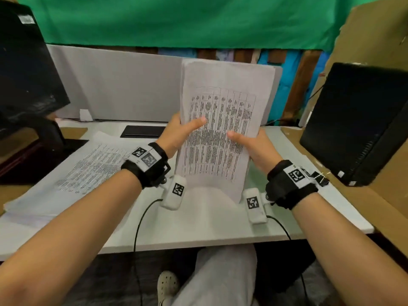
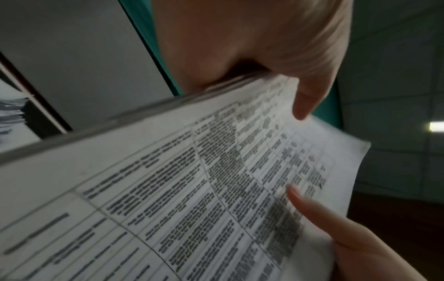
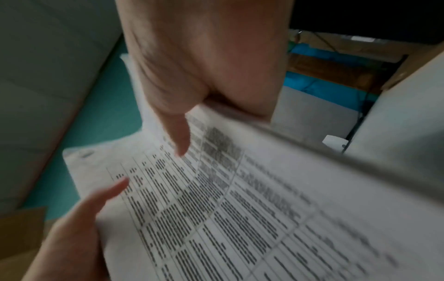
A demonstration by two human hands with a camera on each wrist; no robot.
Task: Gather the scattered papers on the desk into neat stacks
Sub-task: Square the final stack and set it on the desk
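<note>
A thick stack of printed papers [image 1: 223, 107] with a table on its top sheet stands upright over the middle of the white desk [image 1: 198, 224], its lower edge down at the desk surface. My left hand [image 1: 176, 133] grips the stack's left edge, thumb across the front. My right hand [image 1: 251, 142] grips the right edge the same way. In the left wrist view my left hand [image 2: 276, 79] pinches the papers [image 2: 192, 190]. The right wrist view shows my right hand [image 3: 192, 106] pinching the papers [image 3: 240, 209]. A second, spread pile of papers [image 1: 88, 168] lies flat on the desk's left.
A black flat device [image 1: 143, 131] lies at the back of the desk before a grey divider [image 1: 114, 85]. Dark monitors stand at the left [image 1: 26, 69] and the right [image 1: 357, 122]. Black binder clips [image 1: 320, 177] sit near my right wrist. Cardboard [image 1: 375, 195] borders the desk's right.
</note>
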